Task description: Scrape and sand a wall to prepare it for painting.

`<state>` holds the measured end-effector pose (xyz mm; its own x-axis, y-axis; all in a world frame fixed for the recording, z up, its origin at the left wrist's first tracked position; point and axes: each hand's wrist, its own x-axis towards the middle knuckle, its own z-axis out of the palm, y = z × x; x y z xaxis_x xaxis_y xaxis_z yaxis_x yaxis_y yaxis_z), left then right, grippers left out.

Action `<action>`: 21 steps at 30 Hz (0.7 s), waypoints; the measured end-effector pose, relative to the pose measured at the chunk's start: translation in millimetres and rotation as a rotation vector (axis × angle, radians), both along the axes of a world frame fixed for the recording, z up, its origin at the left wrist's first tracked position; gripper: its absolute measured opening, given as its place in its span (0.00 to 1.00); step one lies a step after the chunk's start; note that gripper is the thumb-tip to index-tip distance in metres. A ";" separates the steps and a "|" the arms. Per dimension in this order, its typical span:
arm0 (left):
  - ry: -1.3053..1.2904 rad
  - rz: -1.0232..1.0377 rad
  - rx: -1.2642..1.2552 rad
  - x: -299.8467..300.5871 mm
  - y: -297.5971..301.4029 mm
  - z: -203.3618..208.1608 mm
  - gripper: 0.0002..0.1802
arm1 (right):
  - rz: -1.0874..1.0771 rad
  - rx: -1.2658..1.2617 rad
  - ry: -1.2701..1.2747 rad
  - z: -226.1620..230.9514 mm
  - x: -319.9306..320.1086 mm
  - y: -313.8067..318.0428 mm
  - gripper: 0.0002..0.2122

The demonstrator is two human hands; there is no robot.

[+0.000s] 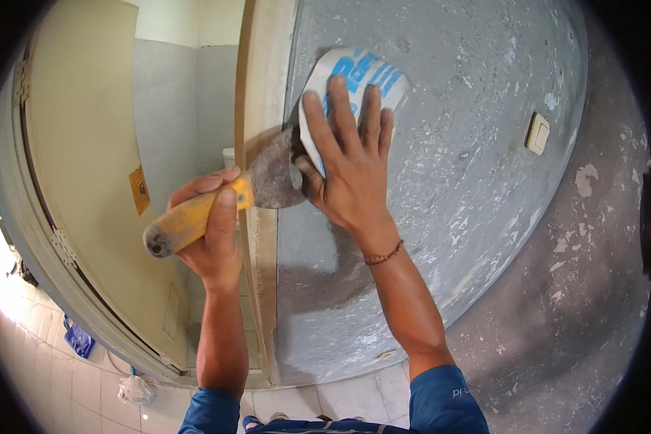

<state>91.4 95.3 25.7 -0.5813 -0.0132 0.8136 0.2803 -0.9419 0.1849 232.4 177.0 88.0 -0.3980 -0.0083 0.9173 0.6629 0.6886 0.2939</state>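
A worker's left grip point(219, 249) clasps a scraper point(247, 189), blade point(273, 176) angled toward the left edge of the wall point(456, 181) beside the frame point(263, 87); the right grip point(357, 181) spreads across a sheet point(390, 78) near the wall's upper left, any pinch unclear.

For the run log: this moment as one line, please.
left hand: grips yellow-handled scraper | right hand: spread over blue-printed white sheet against grey wall | nearby: light switch, door

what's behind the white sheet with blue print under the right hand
Past the upper and right edges of the white sheet with blue print, a scuffed grey wall shows. Whatever lies directly behind the sheet is covered.
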 end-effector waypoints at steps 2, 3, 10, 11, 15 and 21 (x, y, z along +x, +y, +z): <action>0.039 0.063 0.004 -5.0 0.0 3.0 0.11 | -0.012 -0.104 -0.037 -34.3 1.1 -2.2 0.31; 0.045 0.066 0.005 -5.9 -2.0 2.2 0.11 | -0.008 -0.145 -0.062 -66.8 2.0 -0.4 0.32; 0.037 -0.046 -0.006 -11.5 -7.2 -10.5 0.12 | -0.001 -0.153 0.037 -77.7 10.7 -2.3 0.33; 0.032 -0.054 -0.021 -14.8 -5.2 -10.5 0.12 | 0.033 -0.103 0.086 -46.4 10.5 -3.2 0.37; 0.059 -0.038 -0.035 -21.2 5.0 -15.6 0.11 | 0.041 -0.072 0.112 -28.8 3.8 -1.8 0.39; 0.104 -0.042 -0.069 -9.1 2.0 -17.8 0.11 | -0.035 -0.208 -0.113 -96.5 44.0 8.0 0.38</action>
<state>82.4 97.2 7.9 -0.4922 0.0674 0.8678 0.2619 -0.9393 0.2215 276.3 185.0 -8.5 -0.4947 0.1917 0.8476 0.6586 0.7191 0.2217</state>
